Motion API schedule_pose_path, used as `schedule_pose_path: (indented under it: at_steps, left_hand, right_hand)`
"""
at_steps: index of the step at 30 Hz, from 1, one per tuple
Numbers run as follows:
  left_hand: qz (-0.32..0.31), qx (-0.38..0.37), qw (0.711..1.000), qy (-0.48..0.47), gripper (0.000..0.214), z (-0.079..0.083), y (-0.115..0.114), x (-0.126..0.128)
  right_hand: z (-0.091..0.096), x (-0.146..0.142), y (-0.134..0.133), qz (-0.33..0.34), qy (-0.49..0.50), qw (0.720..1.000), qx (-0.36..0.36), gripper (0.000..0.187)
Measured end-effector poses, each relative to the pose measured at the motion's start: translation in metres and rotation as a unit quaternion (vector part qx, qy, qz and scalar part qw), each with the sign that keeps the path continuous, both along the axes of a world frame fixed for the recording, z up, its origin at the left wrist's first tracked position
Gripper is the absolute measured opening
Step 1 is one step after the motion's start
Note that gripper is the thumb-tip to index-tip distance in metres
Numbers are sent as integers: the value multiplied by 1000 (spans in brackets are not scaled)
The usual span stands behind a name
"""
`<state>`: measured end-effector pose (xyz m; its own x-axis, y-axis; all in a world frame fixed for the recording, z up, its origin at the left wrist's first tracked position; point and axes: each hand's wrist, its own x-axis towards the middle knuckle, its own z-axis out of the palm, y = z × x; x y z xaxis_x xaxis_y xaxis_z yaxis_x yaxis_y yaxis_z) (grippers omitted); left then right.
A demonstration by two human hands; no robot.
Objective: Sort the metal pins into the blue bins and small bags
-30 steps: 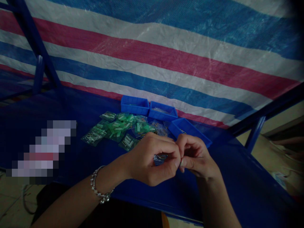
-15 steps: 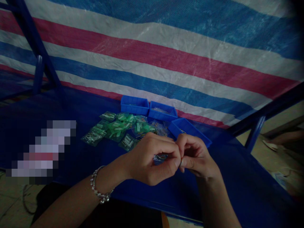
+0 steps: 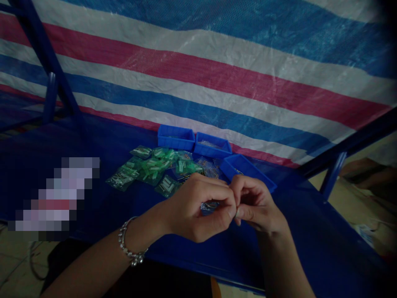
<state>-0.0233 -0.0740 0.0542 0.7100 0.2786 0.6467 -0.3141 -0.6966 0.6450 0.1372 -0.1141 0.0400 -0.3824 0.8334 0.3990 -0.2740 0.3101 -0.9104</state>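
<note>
My left hand, with a beaded silver bracelet on its wrist, and my right hand meet over the blue table. Their fingertips pinch together near the right end of a small clear plastic packet with a metallic glint inside. The fingers hide most of it. A pile of green-tinted plastic packets lies just beyond my left hand. A blue plastic bin sits close behind my right hand.
Two more blue bins stand against a striped tarpaulin at the table's back. A blue metal frame rises at the left. A pixelated patch covers part of the table. A person's limb shows beyond the right edge.
My hands and the packet stay nearly still. Only the person's limb on the floor at the far right has shifted.
</note>
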Motion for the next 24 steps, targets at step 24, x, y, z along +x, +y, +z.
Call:
schedule_pose_path:
  at_steps: [24]
  left_hand:
    - [-7,0,1000,1,13,0,1,-1]
  right_hand:
    - [0,0,1,9,18,1000,-7,13]
